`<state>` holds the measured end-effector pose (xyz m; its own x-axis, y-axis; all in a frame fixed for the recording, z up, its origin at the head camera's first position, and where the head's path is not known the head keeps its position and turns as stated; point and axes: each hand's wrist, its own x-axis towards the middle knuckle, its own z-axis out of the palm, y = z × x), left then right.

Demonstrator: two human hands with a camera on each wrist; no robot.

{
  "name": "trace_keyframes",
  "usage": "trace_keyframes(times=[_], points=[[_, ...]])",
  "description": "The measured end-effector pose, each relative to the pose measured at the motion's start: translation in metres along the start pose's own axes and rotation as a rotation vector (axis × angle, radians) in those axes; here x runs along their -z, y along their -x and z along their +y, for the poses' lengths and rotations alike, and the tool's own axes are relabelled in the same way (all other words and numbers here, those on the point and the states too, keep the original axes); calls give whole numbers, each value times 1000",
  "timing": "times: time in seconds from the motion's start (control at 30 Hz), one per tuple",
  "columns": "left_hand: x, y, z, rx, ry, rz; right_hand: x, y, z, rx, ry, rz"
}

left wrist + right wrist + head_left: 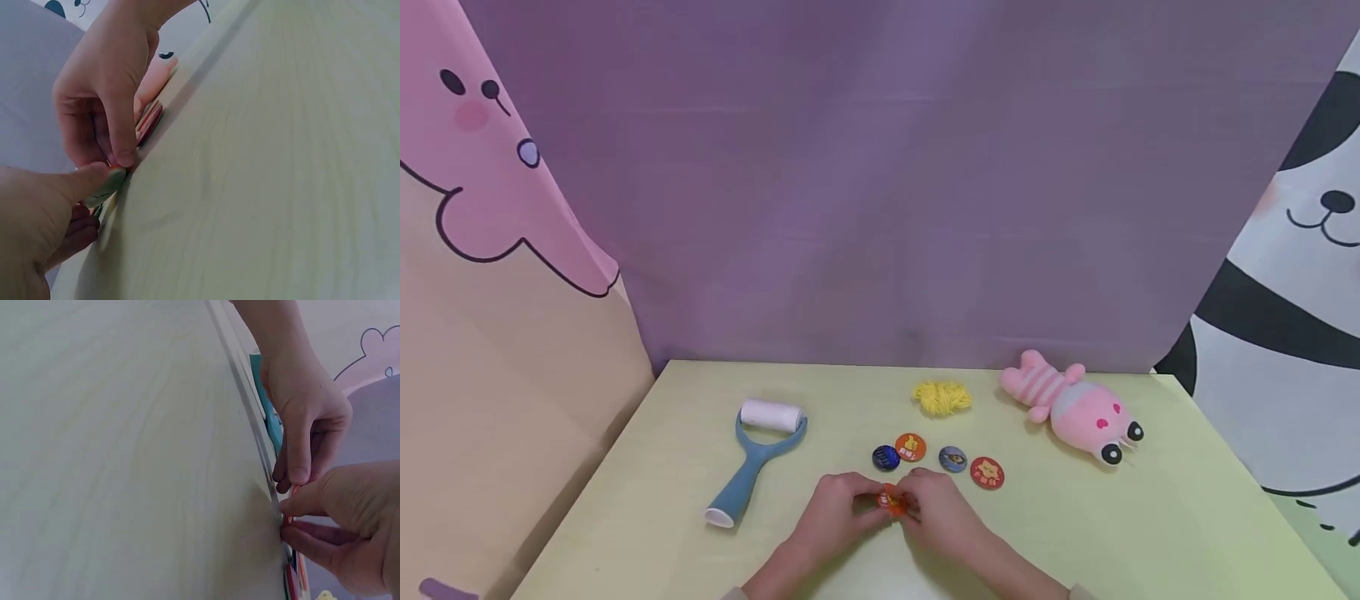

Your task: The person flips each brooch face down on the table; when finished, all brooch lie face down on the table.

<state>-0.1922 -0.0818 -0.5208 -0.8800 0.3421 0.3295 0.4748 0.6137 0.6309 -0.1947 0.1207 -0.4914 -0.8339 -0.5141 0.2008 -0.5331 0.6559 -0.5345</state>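
Between both hands, low over the front middle of the table, is a small orange-red round badge. My left hand pinches its left edge between thumb and fingers. From the other side my right hand pinches the badge too. The left wrist view catches the badge's pale underside, tilted up from the tabletop. Just beyond the hands lie a dark blue badge, an orange badge with a yellow thumbs-up, a grey-blue badge and a red badge with a star.
A blue-handled lint roller lies left of the hands. Farther back is a yellow yarn bundle. At the right rear lies a pink striped plush toy. Purple cloth hangs behind the pale wooden table.
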Motion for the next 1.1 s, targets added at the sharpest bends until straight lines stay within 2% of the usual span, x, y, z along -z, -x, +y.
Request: trace_keyframes(times=[0.07, 0.17, 0.37, 0.47, 0.6, 0.8, 0.97, 1.1], points=[[-1, 2, 2, 4, 49, 22, 1, 5, 2, 14, -51, 23], [2, 1, 8, 45, 154, 54, 3, 9, 1, -7, -135, 57], [20, -14, 25, 93, 372, 218, 17, 5, -11, -37, -266, 234], [24, -19, 32, 95, 478, 270, 26, 2, -15, -61, -360, 271], [24, -19, 37, 80, 495, 315, 35, 1, -15, -110, -469, 260], [23, -12, 38, 66, 492, 316, 39, 2, -13, -128, -574, 210], [24, -13, 39, 48, 546, 310, 42, 0, -13, -78, -563, 231], [26, -14, 39, 93, 588, 258, 44, -1, -11, -65, -532, 249]])
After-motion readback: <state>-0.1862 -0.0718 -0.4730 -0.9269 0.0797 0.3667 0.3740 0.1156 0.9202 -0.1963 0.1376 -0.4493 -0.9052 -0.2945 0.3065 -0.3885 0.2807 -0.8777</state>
